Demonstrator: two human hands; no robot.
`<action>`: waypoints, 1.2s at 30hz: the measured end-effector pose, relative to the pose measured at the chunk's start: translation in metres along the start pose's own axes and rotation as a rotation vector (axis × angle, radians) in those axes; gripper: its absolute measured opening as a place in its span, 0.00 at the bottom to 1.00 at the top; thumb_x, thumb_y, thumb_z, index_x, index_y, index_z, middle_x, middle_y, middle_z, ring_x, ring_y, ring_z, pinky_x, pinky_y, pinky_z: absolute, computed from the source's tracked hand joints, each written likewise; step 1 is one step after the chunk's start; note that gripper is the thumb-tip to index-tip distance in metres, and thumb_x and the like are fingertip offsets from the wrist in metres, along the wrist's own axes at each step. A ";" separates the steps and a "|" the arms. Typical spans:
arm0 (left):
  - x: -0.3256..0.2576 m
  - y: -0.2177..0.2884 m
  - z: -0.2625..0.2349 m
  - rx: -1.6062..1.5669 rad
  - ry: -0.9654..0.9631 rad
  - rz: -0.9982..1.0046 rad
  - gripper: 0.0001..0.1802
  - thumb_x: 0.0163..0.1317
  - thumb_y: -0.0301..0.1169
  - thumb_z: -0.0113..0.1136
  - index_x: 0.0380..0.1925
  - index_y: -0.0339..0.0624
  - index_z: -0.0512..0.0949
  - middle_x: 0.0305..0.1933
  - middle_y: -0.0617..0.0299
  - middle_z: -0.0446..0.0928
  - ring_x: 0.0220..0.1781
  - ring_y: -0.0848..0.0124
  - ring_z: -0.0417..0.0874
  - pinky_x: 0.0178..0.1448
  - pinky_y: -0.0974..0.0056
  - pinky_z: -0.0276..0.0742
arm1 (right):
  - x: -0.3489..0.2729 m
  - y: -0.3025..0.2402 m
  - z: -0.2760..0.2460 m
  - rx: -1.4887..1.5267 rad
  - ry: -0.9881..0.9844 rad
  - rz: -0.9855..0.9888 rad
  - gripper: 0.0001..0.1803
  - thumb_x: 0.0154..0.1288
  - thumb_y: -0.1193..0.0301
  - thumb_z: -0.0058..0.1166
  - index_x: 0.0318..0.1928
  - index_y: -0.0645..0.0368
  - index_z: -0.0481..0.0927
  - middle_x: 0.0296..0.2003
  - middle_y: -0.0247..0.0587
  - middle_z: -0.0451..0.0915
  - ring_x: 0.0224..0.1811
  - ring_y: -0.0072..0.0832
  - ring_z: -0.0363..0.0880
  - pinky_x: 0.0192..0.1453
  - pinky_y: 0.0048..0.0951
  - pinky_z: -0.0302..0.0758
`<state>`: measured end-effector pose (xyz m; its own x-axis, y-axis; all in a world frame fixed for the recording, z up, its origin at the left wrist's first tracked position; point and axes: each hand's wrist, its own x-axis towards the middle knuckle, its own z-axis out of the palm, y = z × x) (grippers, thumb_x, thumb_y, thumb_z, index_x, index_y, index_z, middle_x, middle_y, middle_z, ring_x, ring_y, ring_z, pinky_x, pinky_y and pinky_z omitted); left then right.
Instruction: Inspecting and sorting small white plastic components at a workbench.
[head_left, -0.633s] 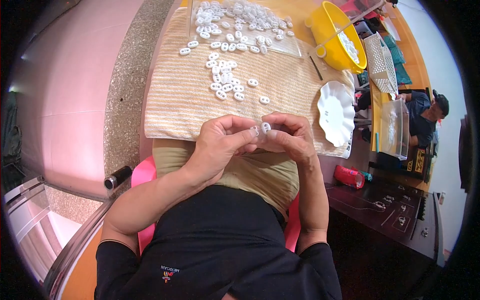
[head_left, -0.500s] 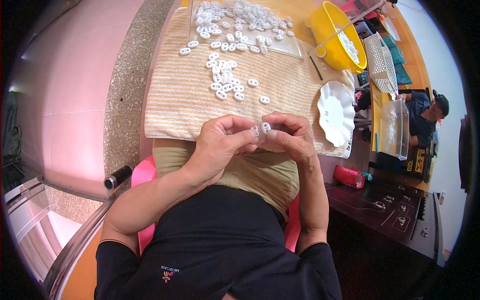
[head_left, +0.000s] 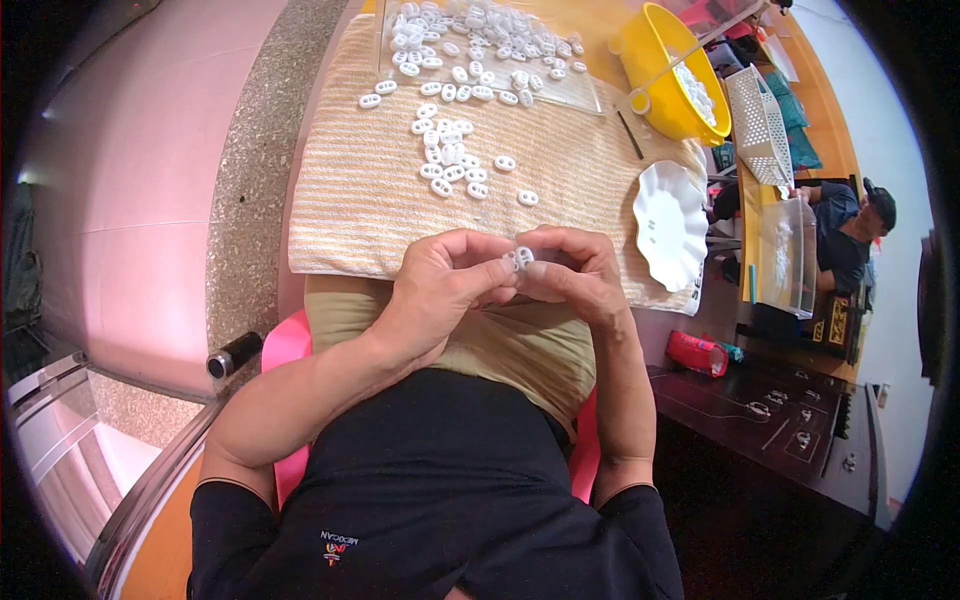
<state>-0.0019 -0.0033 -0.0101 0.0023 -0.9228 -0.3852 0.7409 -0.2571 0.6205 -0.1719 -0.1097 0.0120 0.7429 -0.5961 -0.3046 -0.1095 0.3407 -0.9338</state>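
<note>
Between the fingertips of my right hand (head_left: 578,272) is a white oval plastic piece with two holes (head_left: 525,257). My left hand (head_left: 445,275) pinches a small clear plastic piece (head_left: 511,262), mostly hidden by the fingers. Both pieces meet just past the towel's near edge, above my lap; whether they are joined I cannot tell. On the striped towel (head_left: 350,200) ahead lies a loose cluster of similar white ovals (head_left: 452,155). A single white oval (head_left: 527,198) rests nearest my hands. To the right sits a white scalloped dish (head_left: 672,215) with a few tiny pieces in it.
A clear tray (head_left: 570,95) heaped with white and clear pieces stands at the far side. Beyond the dish are a thin dark stick (head_left: 630,135), a yellow tub (head_left: 650,60) and a white perforated basket (head_left: 760,125). Another person (head_left: 850,235) sits at the far right.
The white oval has moved slightly left and down, against the clear piece; the gap between them has closed. The fingertips of both hands are nearer each other.
</note>
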 end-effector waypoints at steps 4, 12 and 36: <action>0.000 0.000 0.001 0.003 0.000 0.000 0.08 0.62 0.24 0.61 0.42 0.34 0.78 0.37 0.59 0.82 0.36 0.75 0.83 0.41 0.70 0.83 | -0.001 0.001 0.000 -0.016 0.006 -0.004 0.16 0.58 0.79 0.59 0.47 0.70 0.80 0.43 0.41 0.81 0.45 0.24 0.80 0.51 0.24 0.77; 0.000 -0.002 0.001 -0.021 -0.010 0.011 0.09 0.62 0.23 0.61 0.42 0.33 0.77 0.36 0.58 0.82 0.36 0.73 0.83 0.41 0.71 0.83 | -0.002 0.000 0.001 0.019 0.014 0.043 0.16 0.58 0.80 0.58 0.48 0.71 0.79 0.41 0.41 0.82 0.41 0.24 0.81 0.47 0.22 0.78; -0.001 0.001 0.001 -0.076 -0.023 -0.052 0.08 0.61 0.21 0.61 0.40 0.32 0.79 0.38 0.55 0.82 0.36 0.71 0.84 0.42 0.69 0.85 | -0.002 0.020 -0.004 -0.013 0.013 -0.087 0.13 0.59 0.80 0.62 0.45 0.68 0.81 0.40 0.39 0.82 0.41 0.24 0.81 0.47 0.23 0.79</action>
<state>-0.0019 -0.0027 -0.0090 -0.0518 -0.9154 -0.3993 0.7885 -0.2828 0.5462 -0.1785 -0.1049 -0.0064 0.7412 -0.6328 -0.2243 -0.0533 0.2775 -0.9592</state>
